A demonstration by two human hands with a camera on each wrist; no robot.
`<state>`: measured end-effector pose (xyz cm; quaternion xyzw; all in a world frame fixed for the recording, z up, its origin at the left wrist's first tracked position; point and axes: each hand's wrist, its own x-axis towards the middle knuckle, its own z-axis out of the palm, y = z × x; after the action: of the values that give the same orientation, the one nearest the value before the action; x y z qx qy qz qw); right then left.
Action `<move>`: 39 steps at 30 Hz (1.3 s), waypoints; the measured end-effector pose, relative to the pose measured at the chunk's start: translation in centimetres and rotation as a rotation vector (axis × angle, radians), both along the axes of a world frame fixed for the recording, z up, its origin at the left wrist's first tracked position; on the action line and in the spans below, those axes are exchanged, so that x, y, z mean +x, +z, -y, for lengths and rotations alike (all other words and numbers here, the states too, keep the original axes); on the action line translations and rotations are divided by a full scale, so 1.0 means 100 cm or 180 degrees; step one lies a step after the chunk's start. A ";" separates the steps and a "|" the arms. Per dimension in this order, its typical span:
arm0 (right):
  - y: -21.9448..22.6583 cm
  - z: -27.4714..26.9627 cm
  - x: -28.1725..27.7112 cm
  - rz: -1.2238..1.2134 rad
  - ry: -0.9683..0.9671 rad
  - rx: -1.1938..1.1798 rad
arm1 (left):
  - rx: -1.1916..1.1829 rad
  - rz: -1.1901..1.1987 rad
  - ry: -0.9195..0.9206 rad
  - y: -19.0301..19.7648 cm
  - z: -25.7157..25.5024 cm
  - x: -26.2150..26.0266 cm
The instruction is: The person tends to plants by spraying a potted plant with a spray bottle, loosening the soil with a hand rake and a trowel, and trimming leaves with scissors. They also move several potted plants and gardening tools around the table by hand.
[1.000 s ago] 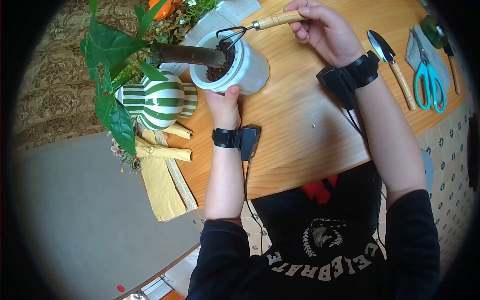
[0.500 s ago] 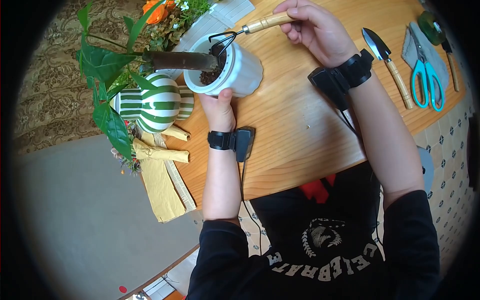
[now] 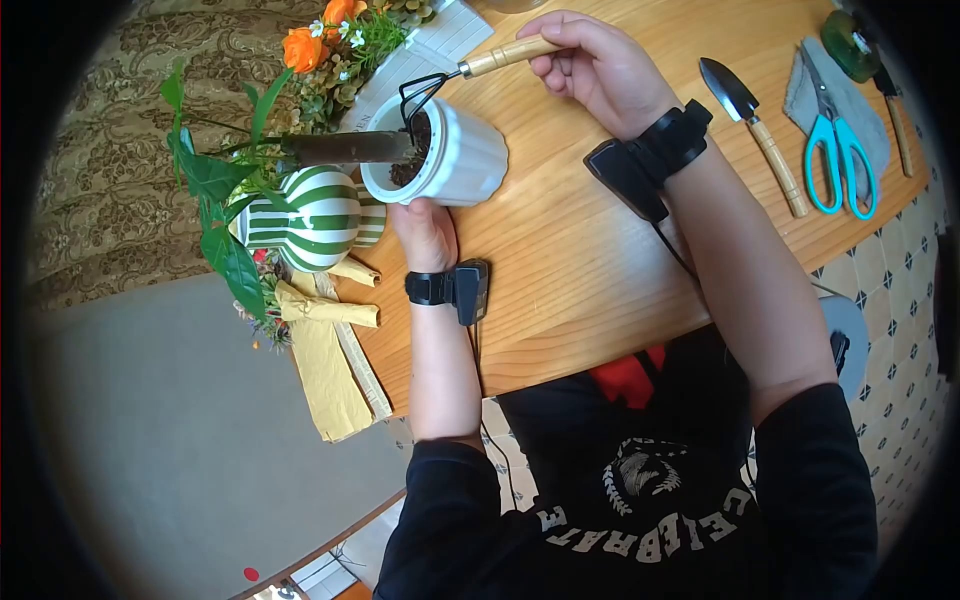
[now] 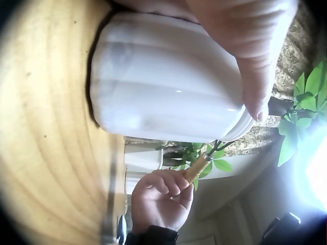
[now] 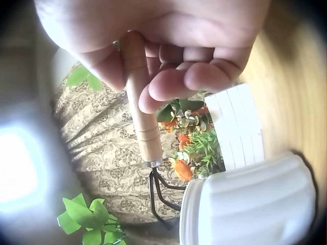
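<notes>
A white ribbed flower pot (image 3: 465, 160) stands on the table with its mouth toward the left of the head view. Dark soil (image 3: 408, 172) shows inside, and a thick plant stem (image 3: 340, 149) rises from it to green leaves (image 3: 215, 180). My left hand (image 3: 428, 232) grips the pot low on its near side, thumb (image 4: 254, 87) reaching to the rim; its other fingers are mostly hidden. With thumb and fingertips, my right hand (image 3: 605, 75) pinches the wooden handle of a small hand rake (image 3: 512, 56). The rake's black tines (image 3: 420, 92) dip over the rim at the soil.
A green-and-white striped vase (image 3: 325, 218) is close left of the pot, near yellow wrapping paper (image 3: 325, 385). Orange flowers (image 3: 303, 50) and a white slatted fence (image 3: 450, 40) lie behind. On the right are a trowel (image 3: 755, 135), turquoise scissors (image 3: 840, 165) and a grey cloth (image 3: 870, 130).
The head view has shifted, and the pot, rake and both hands now appear farther left and slightly lower. The tines stay at the pot's mouth; both grips are unchanged.
</notes>
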<state>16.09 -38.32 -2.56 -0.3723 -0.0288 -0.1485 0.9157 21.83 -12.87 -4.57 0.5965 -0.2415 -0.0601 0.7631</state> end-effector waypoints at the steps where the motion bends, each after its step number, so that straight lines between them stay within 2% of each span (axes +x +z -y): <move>1: 0.002 0.001 -0.003 -0.0003 0.0028 0.0011 | 0.0006 0.0005 -0.0004 0.000 0.000 0.000; 20: 0.003 -0.003 -0.003 -0.0133 0.0113 -0.0147 | 0.0189 0.0049 0.0167 -0.001 0.002 0.001; 23: 0.003 -0.003 -0.002 -0.0111 0.0117 -0.0069 | 0.0121 0.0025 0.0051 -0.005 -0.001 0.005; 29: 0.000 -0.004 0.001 0.0026 0.0321 0.0258 | 0.0173 0.0094 0.0239 -0.003 0.007 0.001; 39: -0.002 -0.006 0.002 -0.0122 0.0381 0.0176 | 0.0308 0.0239 0.0253 -0.004 0.008 0.000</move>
<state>16.31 -37.72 -2.78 -0.3473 -0.0294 -0.0871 0.9333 21.80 -13.68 -4.96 0.6436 -0.2427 -0.0189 0.7256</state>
